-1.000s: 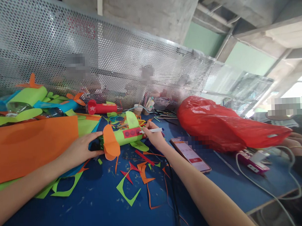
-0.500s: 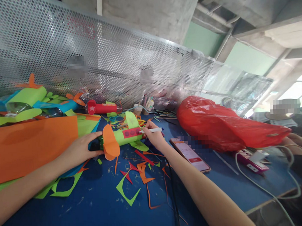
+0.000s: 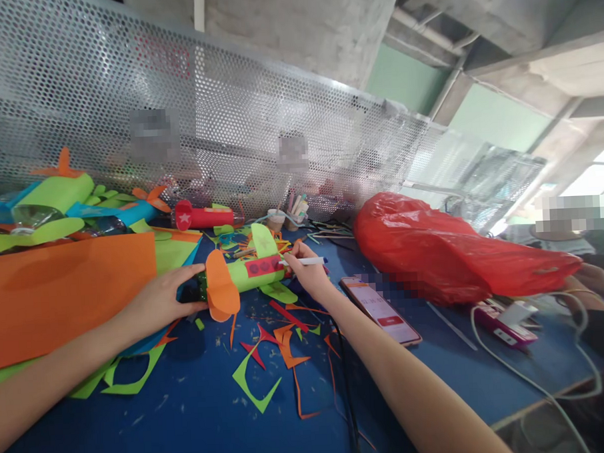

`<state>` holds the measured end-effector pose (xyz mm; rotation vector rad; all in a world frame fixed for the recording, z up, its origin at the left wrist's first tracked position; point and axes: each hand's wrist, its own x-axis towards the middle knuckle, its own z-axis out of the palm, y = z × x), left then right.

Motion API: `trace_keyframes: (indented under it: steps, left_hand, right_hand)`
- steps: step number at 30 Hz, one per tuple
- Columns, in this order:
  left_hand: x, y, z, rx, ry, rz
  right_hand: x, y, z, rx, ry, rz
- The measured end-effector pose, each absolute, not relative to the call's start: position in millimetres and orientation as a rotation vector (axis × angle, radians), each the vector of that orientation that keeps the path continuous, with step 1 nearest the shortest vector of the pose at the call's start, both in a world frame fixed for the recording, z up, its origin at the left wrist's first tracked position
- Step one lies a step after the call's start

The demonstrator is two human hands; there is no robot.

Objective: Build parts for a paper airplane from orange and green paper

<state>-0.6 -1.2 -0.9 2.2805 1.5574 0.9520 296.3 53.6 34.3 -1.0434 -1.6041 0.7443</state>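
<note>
Only the other person's hand (image 3: pixel 597 282) had shifted a bit since the earlier picture, by the thin end of the red bag (image 3: pixel 423 248). The right hand (image 3: pixel 304 270) pinched a white marker (image 3: pixel 312 261), its tip on a red strip (image 3: pixel 264 265) with dark round spots. The left hand (image 3: pixel 177 292) had its thumb and fingers closed around the dark neck of the green bottle toy (image 3: pixel 239 276), which lay between both hands on the blue table (image 3: pixel 180 419).

Behind it, one cup (image 3: pixel 298 220) was full of pens; what was in the pale cup (image 3: pixel 276 221) was too small to tell. The bag hid its insides. The phone (image 3: pixel 383 313) showed blurry numbers and a red button. Paper scraps (image 3: pixel 256 387) lay in front, big orange paper (image 3: pixel 69 297) to the left, and a red toy (image 3: pixel 209 217) with a star behind.
</note>
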Motion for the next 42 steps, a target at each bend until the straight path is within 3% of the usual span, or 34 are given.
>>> trace_keyframes:
  steps: [42]
  left_hand:
    - [-0.8,-0.2,-3.5,2.282,1.576,0.929]
  right_hand:
    - [298.8,57.7,30.8,-1.035,-1.623,0.701]
